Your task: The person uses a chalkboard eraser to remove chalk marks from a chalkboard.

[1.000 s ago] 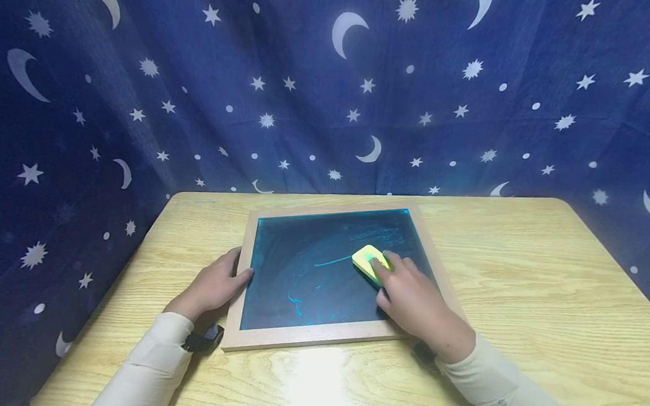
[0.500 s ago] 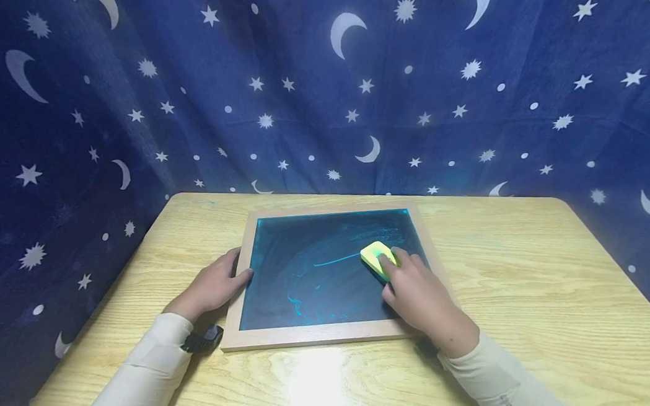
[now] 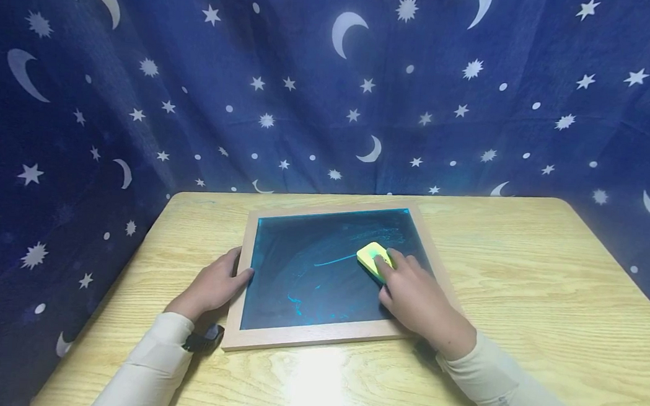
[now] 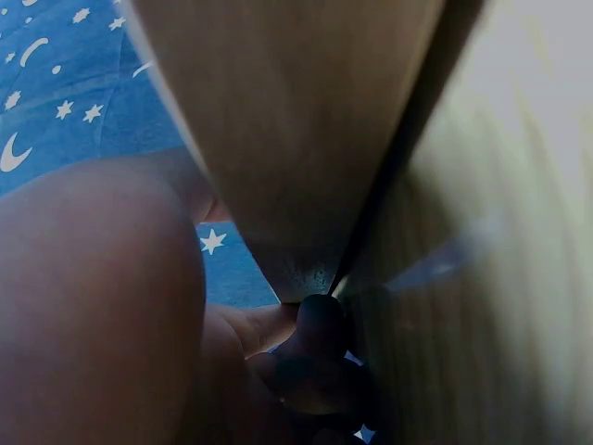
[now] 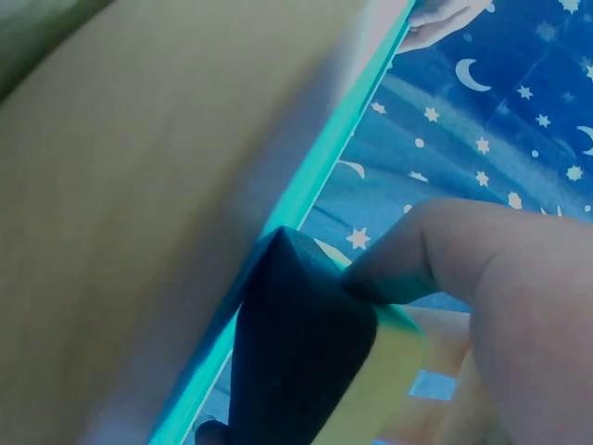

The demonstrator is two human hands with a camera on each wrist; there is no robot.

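Observation:
A small chalkboard [image 3: 300,239] in a light wooden frame lies on the table, its dark face marked with blue chalk smears and one short blue line. On the right part of the board, my right hand [image 3: 419,299] grips a yellow board eraser [image 3: 371,253] with a dark felt underside [image 5: 296,334]. The line's right end meets the eraser in the head view. My left hand [image 3: 216,286] holds the left side of the frame [image 4: 296,120], thumb on top and fingers at its outer edge. Part of those fingers is hidden behind the frame in the head view.
The pale wood-grain table [image 3: 522,271] extends on both sides of the board. Behind and to the left hangs a dark blue curtain [image 3: 309,102] with moons and stars. A dark wrist device [image 3: 203,338] sits at my left cuff beside the frame's corner.
The eraser in my right hand has moved slightly to the upper right and then a little back left over the board. My left hand and the chalkboard have stayed in place.

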